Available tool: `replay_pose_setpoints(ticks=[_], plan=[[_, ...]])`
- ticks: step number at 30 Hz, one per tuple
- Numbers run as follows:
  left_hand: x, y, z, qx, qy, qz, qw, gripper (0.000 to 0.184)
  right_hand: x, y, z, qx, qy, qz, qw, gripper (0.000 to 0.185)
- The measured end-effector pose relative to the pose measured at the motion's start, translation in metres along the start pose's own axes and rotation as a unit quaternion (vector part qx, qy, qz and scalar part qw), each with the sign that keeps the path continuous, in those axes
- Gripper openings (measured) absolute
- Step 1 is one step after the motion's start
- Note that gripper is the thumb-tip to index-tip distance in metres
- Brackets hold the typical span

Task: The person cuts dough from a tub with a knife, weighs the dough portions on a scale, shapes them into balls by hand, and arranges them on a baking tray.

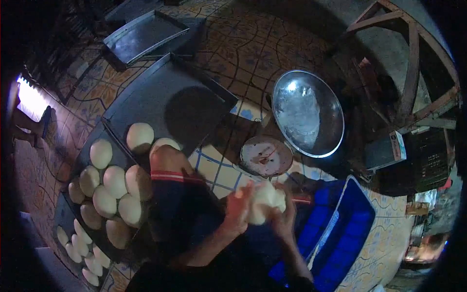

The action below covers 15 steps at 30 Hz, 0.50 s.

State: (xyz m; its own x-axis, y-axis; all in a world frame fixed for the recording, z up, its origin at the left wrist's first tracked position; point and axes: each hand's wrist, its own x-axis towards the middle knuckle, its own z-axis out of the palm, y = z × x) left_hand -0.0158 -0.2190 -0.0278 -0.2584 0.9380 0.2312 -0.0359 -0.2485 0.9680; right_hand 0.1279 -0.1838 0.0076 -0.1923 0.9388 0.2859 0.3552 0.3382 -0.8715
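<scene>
A pale ball of dough is between my two hands, above my lap. My left hand presses on its left side, with the fingers blurred by motion. On the other side my right hand curves round the dough, its thumb towards the front. Just beyond the hands stands a round whitish disc with reddish marks, which looks like a scale dial. Behind it is a large shiny metal bowl, tilted in view.
Left of my knee, several smooth dough balls sit on a dark tray, and more rounds lie on a lower tray. Metal trays rest on the tiled floor. A blue crate and wooden frame stand right.
</scene>
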Motion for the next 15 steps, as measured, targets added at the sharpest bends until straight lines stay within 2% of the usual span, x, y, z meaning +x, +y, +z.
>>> replay_pose_setpoints(ticks=[1, 2, 4, 5, 6, 8, 9, 11, 12, 13, 14, 15], plan=[[0.003, -0.012, -0.003, -0.003, -0.002, -0.004, 1.0, 0.042, -0.015, -0.001, 0.013, 0.134, 0.048, 0.105, 0.984, 0.046], [0.008, -0.033, -0.008, -0.098, -0.024, -0.108, 0.989, 0.041, -0.014, 0.002, 0.008, 0.129, 0.055, 0.113, 0.984, 0.046], [0.01, -0.062, -0.021, -0.272, -0.067, -0.311, 0.908, 0.039, -0.009, 0.012, -0.004, 0.195, 0.136, 0.294, 0.926, 0.036], [0.0, -0.063, -0.022, -0.288, 0.0, -0.328, 0.9, 0.038, -0.01, 0.016, 0.018, 0.219, 0.288, 0.299, 0.883, 0.032], [0.0, -0.073, -0.019, -0.286, -0.007, -0.327, 0.901, 0.038, -0.012, 0.021, 0.024, 0.221, 0.294, 0.297, 0.881, 0.032], [-0.004, -0.1, -0.017, -0.21, -0.03, -0.259, 0.942, 0.038, -0.023, 0.026, 0.034, 0.314, 0.21, 0.454, 0.807, 0.044], [0.006, -0.048, -0.023, -0.505, -0.021, -0.278, 0.817, 0.04, -0.016, 0.017, 0.029, 0.315, 0.202, 0.456, 0.807, 0.044], [0.0, -0.046, -0.024, -0.485, 0.017, -0.288, 0.826, 0.036, 0.008, -0.011, -0.004, 0.195, 0.101, 0.237, 0.946, 0.06], [-0.003, -0.042, -0.021, -0.467, 0.047, -0.298, 0.831, 0.032, 0.015, -0.018, -0.01, 0.129, 0.043, 0.116, 0.984, 0.068], [-0.006, -0.033, -0.01, -0.423, 0.079, -0.294, 0.854, 0.027, 0.008, -0.01, 0.013, -0.127, 0.141, 0.074, 0.979, 0.066], [-0.008, -0.034, -0.004, -0.429, 0.083, -0.295, 0.85, 0.027, -0.006, -0.003, 0.017, -0.133, 0.135, 0.073, 0.979, 0.066], [-0.009, -0.035, 0.002, -0.419, 0.028, -0.284, 0.862, 0.029, -0.023, 0.004, 0.017, -0.003, 0.106, 0.129, 0.986, 0.06]])
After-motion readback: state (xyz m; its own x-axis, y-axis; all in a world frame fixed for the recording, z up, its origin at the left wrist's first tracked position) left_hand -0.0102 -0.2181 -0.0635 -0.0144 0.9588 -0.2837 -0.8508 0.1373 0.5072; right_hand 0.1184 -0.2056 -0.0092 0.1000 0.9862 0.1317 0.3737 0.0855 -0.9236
